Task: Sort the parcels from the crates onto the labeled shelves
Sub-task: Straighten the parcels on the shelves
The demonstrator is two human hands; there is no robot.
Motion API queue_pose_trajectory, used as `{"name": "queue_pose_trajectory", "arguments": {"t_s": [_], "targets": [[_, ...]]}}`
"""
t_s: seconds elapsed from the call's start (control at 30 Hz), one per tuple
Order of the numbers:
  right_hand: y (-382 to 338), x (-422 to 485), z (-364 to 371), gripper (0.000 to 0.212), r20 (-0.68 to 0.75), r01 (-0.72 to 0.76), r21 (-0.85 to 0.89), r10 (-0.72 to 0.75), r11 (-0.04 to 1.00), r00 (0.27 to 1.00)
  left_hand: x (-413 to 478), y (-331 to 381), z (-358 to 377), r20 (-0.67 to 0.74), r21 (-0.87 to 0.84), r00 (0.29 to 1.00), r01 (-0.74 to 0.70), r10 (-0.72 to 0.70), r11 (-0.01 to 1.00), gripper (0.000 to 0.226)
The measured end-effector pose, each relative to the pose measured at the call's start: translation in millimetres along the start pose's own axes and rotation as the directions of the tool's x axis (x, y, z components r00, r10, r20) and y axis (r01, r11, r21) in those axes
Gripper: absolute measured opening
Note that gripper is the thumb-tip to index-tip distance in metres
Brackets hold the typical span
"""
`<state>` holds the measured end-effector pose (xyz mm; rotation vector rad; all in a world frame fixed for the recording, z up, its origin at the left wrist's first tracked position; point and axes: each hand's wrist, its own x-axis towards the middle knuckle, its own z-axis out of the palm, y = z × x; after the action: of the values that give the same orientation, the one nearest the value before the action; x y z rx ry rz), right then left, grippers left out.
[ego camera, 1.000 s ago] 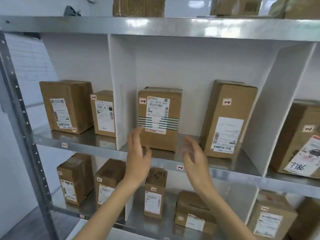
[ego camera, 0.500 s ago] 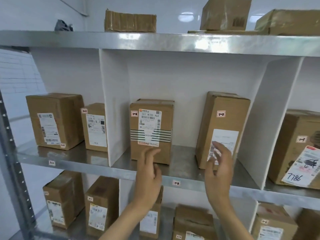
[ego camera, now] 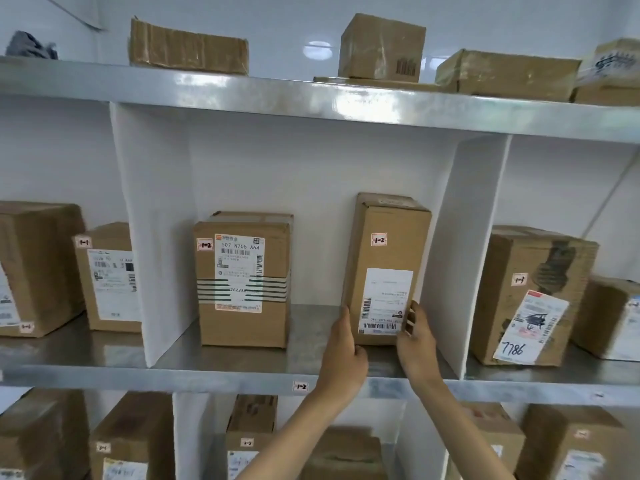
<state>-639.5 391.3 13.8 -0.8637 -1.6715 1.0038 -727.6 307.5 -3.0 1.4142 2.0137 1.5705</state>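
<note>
Left hand (ego camera: 343,351) and right hand (ego camera: 415,337) both grasp the tall box (ego camera: 384,251) in the 1-2 bay.

The left hand wraps the box's lower left edge with its thumb at the front corner. The right hand grips the lower right edge, fingers curled over the corner of the white label. The tall box stands on end on the middle shelf (ego camera: 242,375), just beside the right divider (ego camera: 460,254), and carries a small 1-2 sticker. In the same bay, apart from it, a striped box (ego camera: 242,306) stands near the left divider (ego camera: 152,237). A shelf tag (ego camera: 300,386) reading 1-2 sits on the front edge. More boxes stand in the neighbouring bays.
</note>
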Motion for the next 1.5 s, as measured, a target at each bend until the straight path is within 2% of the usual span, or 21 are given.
{"name": "queue_pose_trajectory", "arguments": {"t_s": [0.27,0.37,0.5,0.57,0.63,0.87,1.0,1.1,1.2,1.33,1.4,1.5], "targets": [[3.0,-1.9,-10.1,0.038,0.021,0.052,-0.015,-0.051,0.999,0.998,-0.7,4.3,-2.0,-0.040,-0.004,0.999,-0.011,0.010,1.000,0.063],[3.2,-3.4,-12.4,0.041,0.038,0.064,-0.055,-0.061,0.996,0.997,-1.7,4.3,-3.8,-0.041,0.020,0.999,-0.020,0.020,1.000,0.063],[-7.8,-22.6,-21.2,0.041,0.051,0.157,-0.140,-0.151,0.978,0.987,-11.3,8.2,-3.3,-0.148,0.017,0.988,-0.046,0.048,0.999,0.060],[-11.2,-40.3,-33.9,0.052,0.085,0.236,-0.177,-0.224,0.956,0.971,-24.0,15.3,3.7,-0.225,0.012,0.968,-0.108,0.109,0.994,0.059],[-13.3,-58.3,-49.7,0.060,0.115,0.248,-0.136,-0.234,0.959,0.966,-37.5,27.3,15.7,-0.272,0.000,0.942,-0.203,0.196,0.979,0.059],[-10.0,-72.9,-141.2,0.049,0.030,0.444,0.060,-0.446,0.894,0.895,-68.2,102.5,97.0,-0.355,0.012,0.832,-0.452,0.426,0.892,0.047],[12.9,-50.5,-212.2,0.052,-0.054,0.467,0.060,-0.465,0.882,0.884,-67.6,137.4,157.8,-0.362,-0.032,0.823,-0.480,0.438,0.877,0.050],[39.7,-25.1,-263.5,0.052,-0.133,0.445,0.060,-0.434,0.894,0.891,-64.8,151.0,205.4,-0.321,-0.077,0.846,-0.471,0.426,0.879,0.055],[71.2,10.2,-311.9,0.049,-0.217,0.314,0.051,-0.297,0.948,0.930,-60.0,155.8,246.7,-0.255,-0.120,0.889,-0.419,0.380,0.900,0.062],[106.6,70.6,-364.4,0.049,-0.335,0.130,-0.011,-0.126,0.991,0.934,-40.2,164.4,301.4,-0.027,-0.198,0.979,-0.204,0.203,0.959,0.062],[118.7,98.8,-381.4,0.053,-0.296,0.046,-0.072,-0.066,0.996,0.953,-21.3,172.9,330.8,0.090,-0.210,0.988,-0.107,0.128,0.972,0.061],[130.7,123.9,-390.5,0.054,-0.173,-0.012,-0.054,0.003,0.998,0.985,11.2,189.5,369.2,0.165,-0.216,0.984,-0.026,0.063,0.976,0.064]]}}
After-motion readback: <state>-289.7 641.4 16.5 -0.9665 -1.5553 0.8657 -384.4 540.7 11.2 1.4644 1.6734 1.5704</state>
